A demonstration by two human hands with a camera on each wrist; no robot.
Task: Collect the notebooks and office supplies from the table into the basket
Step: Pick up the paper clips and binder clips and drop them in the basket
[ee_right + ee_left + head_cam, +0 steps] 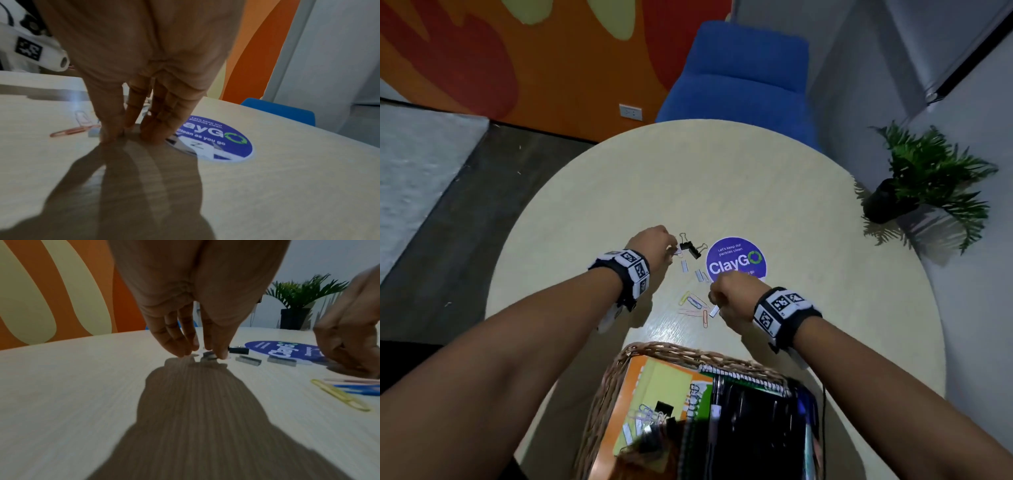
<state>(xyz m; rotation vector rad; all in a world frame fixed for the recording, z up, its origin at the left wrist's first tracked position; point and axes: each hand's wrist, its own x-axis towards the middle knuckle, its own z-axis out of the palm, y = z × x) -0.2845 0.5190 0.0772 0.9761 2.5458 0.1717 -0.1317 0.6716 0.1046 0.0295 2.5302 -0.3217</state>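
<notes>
The left hand (pixel 195 308) has its grip pinching a staple strip (pixel 208 355) on the tabletop (pixel 825 274), beside the binder clips (pixel 690 248). The right hand (pixel 734 298) has fingertips (pixel 152 134) pressed down; its catch is hidden. Paper clips (pixel 695 306) lie between the hands; the basket (pixel 654 349) sits nearer, closest to the right hand.

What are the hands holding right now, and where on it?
The left hand pinches a small strip of staples by its sides, at the table. The right hand has its fingertips down on the table; whether it holds anything cannot be told.
</notes>
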